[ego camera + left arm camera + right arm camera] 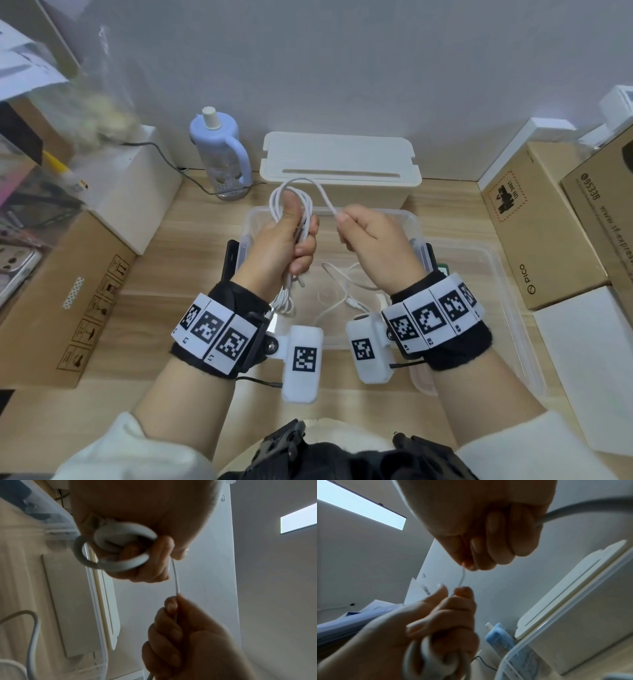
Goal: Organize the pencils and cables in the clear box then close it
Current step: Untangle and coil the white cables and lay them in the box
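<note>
My left hand [291, 236] grips a bundle of looped white cable [291, 202] above the clear box [407, 219], loops sticking out above the thumb and hanging below the fist. A free strand arcs from the bundle to my right hand [363, 233], which pinches it between thumb and forefinger. In the left wrist view the coils [116, 547] sit in the left fist and the strand [175, 577] runs down to the right hand [180, 628]. The right wrist view shows the pinch [467, 563] over the left hand [440, 618]. Another white cable [339, 287] lies inside the box. No pencils are visible.
A clear lid [486, 294] lies to the right of the box. A white slotted box [339, 164] and a blue bottle [222, 154] stand behind. Cardboard boxes [78, 301] flank the wooden table on the left and on the right [534, 222].
</note>
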The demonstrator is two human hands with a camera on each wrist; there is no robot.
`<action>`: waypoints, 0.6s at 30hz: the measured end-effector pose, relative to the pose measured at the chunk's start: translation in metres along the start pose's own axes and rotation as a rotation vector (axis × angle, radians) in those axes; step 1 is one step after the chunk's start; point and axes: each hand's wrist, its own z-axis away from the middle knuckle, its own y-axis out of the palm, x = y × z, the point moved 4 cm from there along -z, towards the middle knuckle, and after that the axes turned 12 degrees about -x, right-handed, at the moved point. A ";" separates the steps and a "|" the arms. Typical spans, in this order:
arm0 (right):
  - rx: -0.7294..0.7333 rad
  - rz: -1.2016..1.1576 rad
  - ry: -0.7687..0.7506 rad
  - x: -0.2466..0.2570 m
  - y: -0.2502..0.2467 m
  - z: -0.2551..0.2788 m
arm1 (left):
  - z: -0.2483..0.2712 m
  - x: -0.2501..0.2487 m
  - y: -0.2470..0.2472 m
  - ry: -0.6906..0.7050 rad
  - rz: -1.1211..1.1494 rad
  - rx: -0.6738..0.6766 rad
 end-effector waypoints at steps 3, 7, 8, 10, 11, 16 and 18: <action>0.101 0.036 0.056 0.002 0.007 0.002 | 0.002 -0.005 0.003 0.118 0.005 -0.001; 0.207 0.027 0.033 0.011 0.017 0.006 | 0.003 -0.005 0.002 0.176 -0.016 -0.003; 0.242 0.017 0.016 0.013 0.017 0.007 | 0.002 -0.006 -0.001 0.198 0.005 -0.025; 0.339 -0.031 0.023 0.012 0.019 0.012 | -0.001 -0.010 -0.008 0.241 0.105 -0.089; 0.394 -0.067 0.053 0.009 0.020 0.015 | -0.003 -0.013 -0.012 0.249 0.187 -0.113; 0.708 -0.200 0.188 -0.003 0.033 0.033 | -0.003 -0.028 -0.017 0.164 0.613 -0.052; 0.769 -0.047 0.193 -0.009 0.034 0.034 | 0.001 -0.033 -0.017 0.072 0.719 0.099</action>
